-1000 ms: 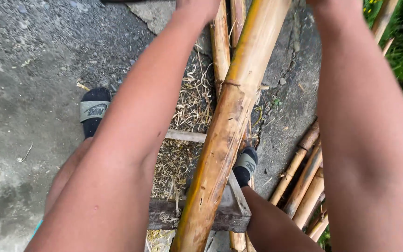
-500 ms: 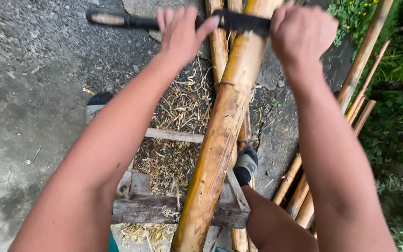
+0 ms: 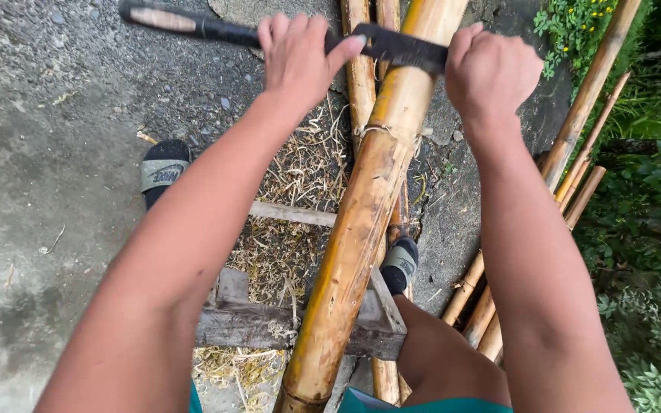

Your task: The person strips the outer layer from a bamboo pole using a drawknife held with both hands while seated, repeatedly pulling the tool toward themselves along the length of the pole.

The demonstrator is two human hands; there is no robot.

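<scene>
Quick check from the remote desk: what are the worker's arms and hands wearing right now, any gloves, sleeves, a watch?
Nothing at all. The left hand and right hand are bare, with no gloves, rings or watch showing. Both forearms are bare as far as the frame shows, with no sleeve in view. The only clothing near them is a strip of green fabric at the bottom edge.

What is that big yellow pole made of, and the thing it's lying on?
The big yellow pole looks like bamboo: smooth and glossy, with ringed joints and brown streaks. The stand under it looks like rough, grey, weathered wood, with grain and cracks showing. The blade held across the pole seems to be dark, dull metal.
</scene>
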